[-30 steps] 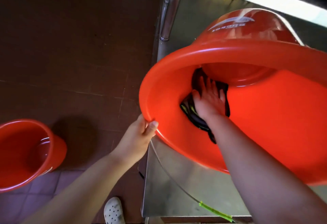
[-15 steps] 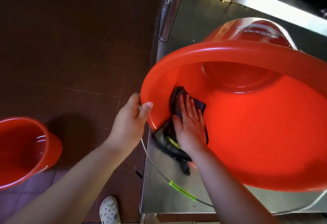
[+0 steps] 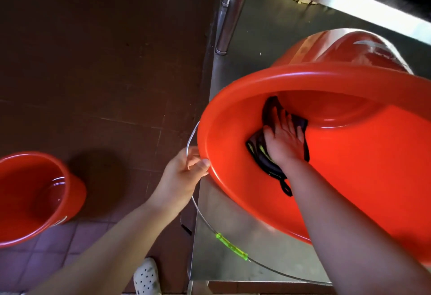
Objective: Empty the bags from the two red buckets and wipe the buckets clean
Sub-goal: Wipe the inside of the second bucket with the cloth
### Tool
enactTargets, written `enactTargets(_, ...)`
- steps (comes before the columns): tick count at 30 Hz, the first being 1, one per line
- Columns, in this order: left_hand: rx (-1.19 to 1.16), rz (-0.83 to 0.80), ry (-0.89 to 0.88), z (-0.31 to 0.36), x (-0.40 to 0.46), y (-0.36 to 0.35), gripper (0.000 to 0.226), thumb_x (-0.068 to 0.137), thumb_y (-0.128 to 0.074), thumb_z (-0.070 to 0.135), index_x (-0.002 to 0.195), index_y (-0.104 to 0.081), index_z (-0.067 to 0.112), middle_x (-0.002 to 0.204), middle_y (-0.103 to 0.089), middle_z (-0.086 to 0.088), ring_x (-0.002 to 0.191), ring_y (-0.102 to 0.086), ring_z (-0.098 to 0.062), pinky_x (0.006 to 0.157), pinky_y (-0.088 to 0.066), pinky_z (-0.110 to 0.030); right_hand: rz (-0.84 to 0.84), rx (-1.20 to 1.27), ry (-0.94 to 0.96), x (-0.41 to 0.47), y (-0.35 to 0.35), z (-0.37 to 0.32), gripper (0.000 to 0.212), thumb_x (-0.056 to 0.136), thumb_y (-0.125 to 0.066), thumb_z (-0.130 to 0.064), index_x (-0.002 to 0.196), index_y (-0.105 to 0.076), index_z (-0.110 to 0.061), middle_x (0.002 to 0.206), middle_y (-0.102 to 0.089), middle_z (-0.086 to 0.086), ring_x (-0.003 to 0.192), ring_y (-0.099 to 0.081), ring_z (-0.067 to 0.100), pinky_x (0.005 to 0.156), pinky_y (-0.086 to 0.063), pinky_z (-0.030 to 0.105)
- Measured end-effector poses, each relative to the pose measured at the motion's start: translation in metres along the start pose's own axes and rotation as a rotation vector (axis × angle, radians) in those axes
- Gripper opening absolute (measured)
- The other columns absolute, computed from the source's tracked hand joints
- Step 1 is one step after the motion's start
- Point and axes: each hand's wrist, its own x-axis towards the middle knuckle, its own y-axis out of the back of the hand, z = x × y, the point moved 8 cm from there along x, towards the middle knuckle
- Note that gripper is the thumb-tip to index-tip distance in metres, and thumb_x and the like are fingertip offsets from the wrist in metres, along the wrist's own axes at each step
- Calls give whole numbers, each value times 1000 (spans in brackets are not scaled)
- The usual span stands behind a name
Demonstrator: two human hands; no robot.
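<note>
A large red bucket [image 3: 363,166] lies tipped on its side on a steel shelf, its mouth facing me. My left hand [image 3: 184,175] grips its rim at the left edge, thumb on the lip, beside the wire handle [image 3: 205,219]. Inside the bucket my right hand [image 3: 285,140] presses a dark cloth [image 3: 258,152] flat against the inner wall, fingers straight. A second red bucket [image 3: 30,196] stands upright on the floor at the far left with nothing visible in it. No bags are in view.
The steel shelf [image 3: 238,252] has a metal leg [image 3: 229,12] at its back left and an upper steel ledge [image 3: 349,0] above the bucket. Dark tiled floor spreads to the left. A white perforated shoe [image 3: 147,277] shows at the bottom.
My right hand has slid the cloth from near the bucket's left rim back deeper along the inner wall. My left hand has shifted its hold slightly along the rim.
</note>
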Motion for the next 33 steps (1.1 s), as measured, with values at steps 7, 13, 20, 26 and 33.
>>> enactTargets(7,-13,102,9,-2,-1,3,13,89,-60,10,100,-58,15,97,-69,-12,97,-66,-29,94,-51,-47,46,60,191,-105,-10,-61,68,84,-7,-56,144,13,-30,159,0,-1,147,-1,13,118,-2,37)
enactTargets(13,63,104,-27,22,-4,7,20,86,-65,10,104,-61,3,93,-71,-18,90,-68,-30,90,-53,-46,29,159,361,-140,-12,-64,67,87,-19,-51,141,17,-38,156,8,-8,146,6,10,117,5,31)
enactTargets(20,-84,105,-128,73,5,6,21,59,-79,7,76,-72,17,74,-72,-1,72,-68,-10,67,-55,-18,10,30,150,-42,-1,4,63,98,-32,-39,150,1,-26,160,-3,-3,147,-6,15,118,-7,38)
enactTargets(26,-128,100,-109,58,6,7,28,60,-79,22,87,-75,25,94,-75,0,92,-70,-12,77,-53,-19,-32,-18,-17,3,-3,34,62,96,-24,-43,151,2,-31,161,0,-6,147,-1,13,118,-2,42)
enactTargets(33,-178,85,91,8,-11,-3,31,76,-65,21,102,-65,3,104,-71,-13,101,-67,-25,88,-54,-35,10,26,-86,-30,1,4,65,96,-29,-49,152,-2,-28,160,-6,-1,147,-5,15,117,-3,41)
